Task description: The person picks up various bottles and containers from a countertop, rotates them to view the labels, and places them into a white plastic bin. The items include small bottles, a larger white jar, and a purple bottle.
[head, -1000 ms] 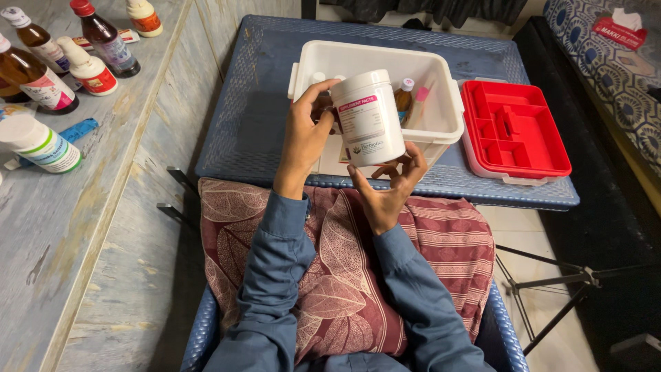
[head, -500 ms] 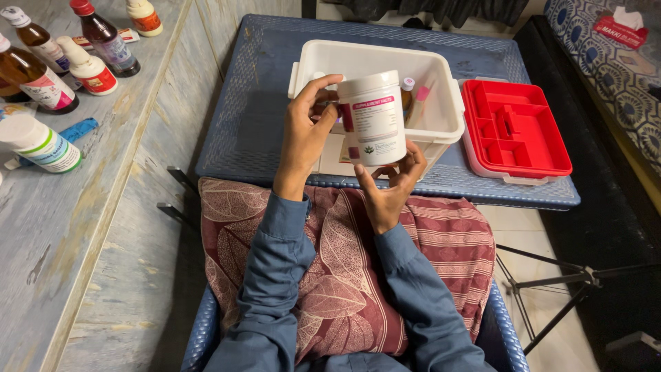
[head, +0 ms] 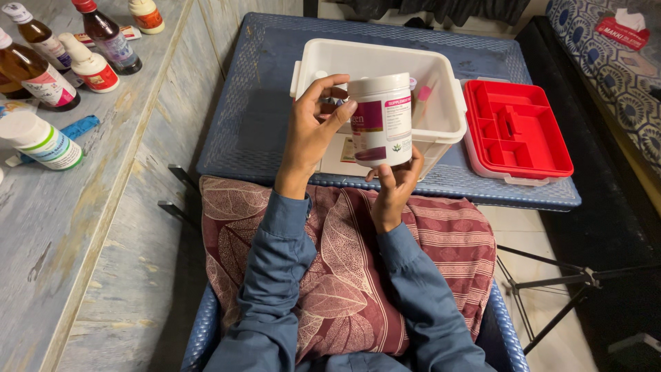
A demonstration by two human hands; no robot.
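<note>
A: We're looking down at the blue woven-mesh surface [head: 261, 103], and sitting on it is the open white plastic storage box [head: 441, 127], with the red plastic compartment tray [head: 518, 131] lying just beside it to the right.

B: And hovering in front of that box is the white cylindrical plastic jar with a maroon-and-white label [head: 381, 118]. It's off the surface, held over the near edge, above the maroon leaf-patterned cloth [head: 344, 262] on the lap.

A: The left hand [head: 313, 131] is wrapping the jar's side, fingers curled, thumb pressing the label. The right hand [head: 394, 184] is cupping the base from below, fingers partly closed around the bottom edge.

B: A two-hand grip, then, closed on the jar. I'd say that's the way to do it: support underneath, steady at the side, no squeezing the wall.

A: Orientation?

B: The jar is standing nearly upright, long axis running bottom to top, white lid end pointing away from the wearer, toward the box, and label turned to the camera.

A: Off left, brown medicine bottles [head: 41, 62] are standing on the grey ledge [head: 103, 207], well apart.
</note>
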